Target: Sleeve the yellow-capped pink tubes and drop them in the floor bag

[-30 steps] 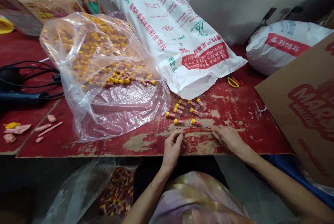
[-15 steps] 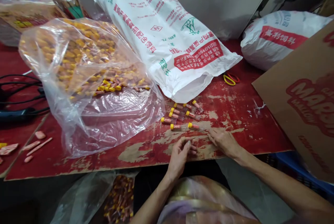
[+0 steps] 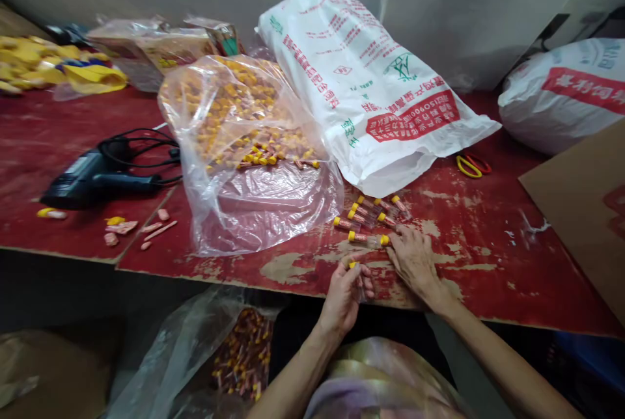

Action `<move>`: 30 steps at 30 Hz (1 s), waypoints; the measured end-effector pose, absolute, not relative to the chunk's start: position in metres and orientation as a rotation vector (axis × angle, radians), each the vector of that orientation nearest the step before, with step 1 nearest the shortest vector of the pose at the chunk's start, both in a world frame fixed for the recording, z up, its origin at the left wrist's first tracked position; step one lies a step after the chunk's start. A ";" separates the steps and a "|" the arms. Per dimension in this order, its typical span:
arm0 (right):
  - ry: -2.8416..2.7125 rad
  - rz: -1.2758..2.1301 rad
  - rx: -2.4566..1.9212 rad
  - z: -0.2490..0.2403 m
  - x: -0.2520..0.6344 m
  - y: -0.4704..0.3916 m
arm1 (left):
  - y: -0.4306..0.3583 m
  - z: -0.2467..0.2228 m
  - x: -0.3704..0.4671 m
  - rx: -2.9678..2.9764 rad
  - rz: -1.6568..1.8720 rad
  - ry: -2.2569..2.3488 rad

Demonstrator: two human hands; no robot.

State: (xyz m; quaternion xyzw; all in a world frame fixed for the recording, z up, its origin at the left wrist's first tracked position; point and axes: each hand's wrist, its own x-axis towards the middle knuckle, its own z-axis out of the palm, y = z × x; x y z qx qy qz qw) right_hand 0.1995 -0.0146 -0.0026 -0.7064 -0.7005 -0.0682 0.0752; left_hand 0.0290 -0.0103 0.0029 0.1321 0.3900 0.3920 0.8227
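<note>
My left hand [image 3: 344, 295], near the table's front edge, is closed around a small clear tube with a yellow cap [image 3: 353, 265]; the fingers hide most of that tube. To its right, my right hand [image 3: 416, 268] reaches over the tabletop, thumb and fingers around another tube, whose yellow cap [image 3: 385, 240] sticks out to the left. The rest of this tube is covered by the hand. Just beyond lie several more yellow-capped tubes with reddish-pink contents, among them one tube [image 3: 362, 237] to the left of my right fingertips.
A clear plastic bag [image 3: 263, 211] full of capped tubes lies left of centre, beside a white printed sack [image 3: 361, 74]. Further left is a heat gun [image 3: 92, 175] with its cable. Scissors [image 3: 471, 165] and a cardboard box [image 3: 581, 198] are on the right. Another bag of tubes [image 3: 244, 354] is below the table.
The camera view has swung left. My left hand, with no tube visible in it before, now holds a capped tube. My right hand has moved forward onto another tube.
</note>
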 end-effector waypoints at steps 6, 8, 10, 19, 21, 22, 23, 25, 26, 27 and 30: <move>-2.312 0.253 -2.133 0.017 0.228 -0.023 | -0.015 -0.005 0.028 0.336 0.751 0.766; -2.414 0.284 -2.389 0.031 0.234 -0.022 | -0.016 -0.007 0.029 0.363 0.704 0.755; -2.510 0.272 -2.531 0.040 0.234 -0.016 | -0.016 -0.008 0.030 0.361 0.657 0.763; -2.351 0.450 -2.386 0.015 0.240 -0.002 | -0.006 0.000 0.041 0.231 0.652 0.704; -2.343 0.435 -2.362 0.014 0.237 -0.009 | -0.005 0.000 0.042 0.180 0.665 0.696; -2.321 0.417 -2.327 0.013 0.232 -0.014 | -0.006 0.000 0.042 0.156 0.671 0.690; -2.280 0.390 -2.264 0.012 0.224 -0.020 | -0.006 -0.001 0.042 0.134 0.674 0.676; -2.173 0.345 -2.049 0.010 0.205 -0.031 | -0.007 -0.002 0.040 0.082 0.686 0.633; -2.123 0.329 -1.916 0.008 0.196 -0.034 | -0.007 -0.002 0.039 0.057 0.700 0.618; -2.082 0.308 -1.794 0.007 0.188 -0.035 | -0.006 -0.002 0.038 0.038 0.716 0.612; -2.000 0.126 -1.728 0.006 0.181 -0.021 | -0.005 -0.002 0.033 0.041 0.756 0.674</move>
